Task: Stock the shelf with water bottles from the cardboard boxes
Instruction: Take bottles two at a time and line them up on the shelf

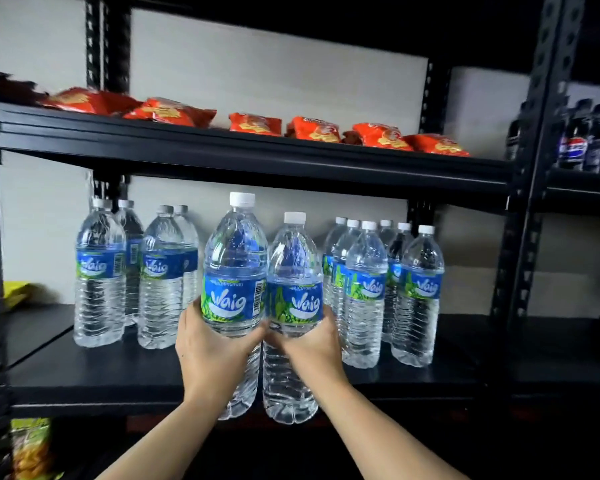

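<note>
Nearest to us, our left hand [210, 351] is curling round the lower body of the left bottle [234, 271], and our right hand [309, 344] is gripping the right bottle [293, 271] the same way. The 2 bottles are standing upright and touching side by side, their bases hanging in front of the shelf [118, 375] edge, not yet set down.

We are judging that the step in hand is seating both in the gap at 12 o'clock. The left group [99, 271] is waiting at 10 o'clock and the right group [420, 289] at 2 o'clock, so we are planning to lift the bases over the edge, push straight in and land them flat. Tall, narrow bottles are probably tipping easily if brushed.

The bottles are showing clear ribbed plastic, white caps and blue-and-green labels facing us, and they are looking full.
</note>
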A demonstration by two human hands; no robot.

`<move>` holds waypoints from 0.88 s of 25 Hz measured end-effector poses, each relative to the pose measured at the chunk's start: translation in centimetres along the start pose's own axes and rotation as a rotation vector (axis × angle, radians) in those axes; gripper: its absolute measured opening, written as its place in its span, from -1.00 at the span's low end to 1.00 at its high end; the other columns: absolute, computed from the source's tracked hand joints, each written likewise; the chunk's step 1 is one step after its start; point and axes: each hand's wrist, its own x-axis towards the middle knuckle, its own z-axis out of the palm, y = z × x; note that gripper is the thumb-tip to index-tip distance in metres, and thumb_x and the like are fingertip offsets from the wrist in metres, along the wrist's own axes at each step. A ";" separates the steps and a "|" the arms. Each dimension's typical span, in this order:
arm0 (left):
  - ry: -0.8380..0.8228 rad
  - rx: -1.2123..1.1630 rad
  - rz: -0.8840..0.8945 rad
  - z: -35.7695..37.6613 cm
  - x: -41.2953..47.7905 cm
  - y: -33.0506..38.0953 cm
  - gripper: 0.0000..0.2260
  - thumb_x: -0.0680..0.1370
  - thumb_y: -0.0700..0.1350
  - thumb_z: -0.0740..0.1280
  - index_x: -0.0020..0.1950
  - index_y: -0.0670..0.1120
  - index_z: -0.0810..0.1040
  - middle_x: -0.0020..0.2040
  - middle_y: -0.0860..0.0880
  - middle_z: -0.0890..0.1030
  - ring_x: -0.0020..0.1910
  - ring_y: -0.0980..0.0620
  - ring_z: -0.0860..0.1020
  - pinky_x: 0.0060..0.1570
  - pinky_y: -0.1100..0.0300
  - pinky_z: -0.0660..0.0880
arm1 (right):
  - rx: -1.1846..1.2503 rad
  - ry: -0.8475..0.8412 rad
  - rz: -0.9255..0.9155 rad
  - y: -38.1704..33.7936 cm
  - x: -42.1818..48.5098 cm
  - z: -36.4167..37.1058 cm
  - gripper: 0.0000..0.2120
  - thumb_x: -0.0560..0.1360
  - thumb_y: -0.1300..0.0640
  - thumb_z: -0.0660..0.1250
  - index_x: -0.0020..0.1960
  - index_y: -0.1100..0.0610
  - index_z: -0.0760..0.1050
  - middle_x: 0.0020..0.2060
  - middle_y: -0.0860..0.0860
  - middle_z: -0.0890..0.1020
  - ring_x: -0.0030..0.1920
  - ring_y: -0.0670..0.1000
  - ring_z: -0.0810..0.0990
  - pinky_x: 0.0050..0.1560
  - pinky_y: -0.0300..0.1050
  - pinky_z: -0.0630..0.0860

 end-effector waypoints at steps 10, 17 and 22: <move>0.057 0.023 -0.026 0.5 3.2 -2.9 -0.27 0.14 0.22 0.64 0.19 -0.03 0.48 0.04 0.02 0.58 0.11 -0.02 0.53 0.20 -0.05 0.49 | 0.006 0.021 0.069 2.0 8.3 3.2 0.17 0.30 -0.08 0.61 0.61 0.11 -0.12 0.56 0.09 0.17 0.54 0.15 0.18 0.47 0.11 0.20; 0.048 0.017 -0.032 1.3 4.6 -3.5 -0.26 0.14 0.23 0.63 0.19 -0.02 0.47 0.05 0.03 0.60 0.13 -0.01 0.55 0.19 -0.04 0.49 | -0.046 -0.006 -0.026 6.2 7.9 3.8 0.16 0.33 -0.13 0.58 0.60 0.16 -0.14 0.58 0.10 0.09 0.55 0.09 0.10 0.50 -0.02 0.12; 0.047 0.016 -0.044 1.4 4.8 -3.7 -0.26 0.15 0.23 0.62 0.20 -0.01 0.45 0.07 0.03 0.58 0.15 -0.02 0.52 0.22 -0.03 0.47 | -0.112 -0.094 0.072 10.2 5.7 3.4 -0.23 0.28 0.01 0.61 0.30 -0.01 0.21 0.21 -0.03 0.45 0.25 0.02 0.46 0.13 -0.22 0.35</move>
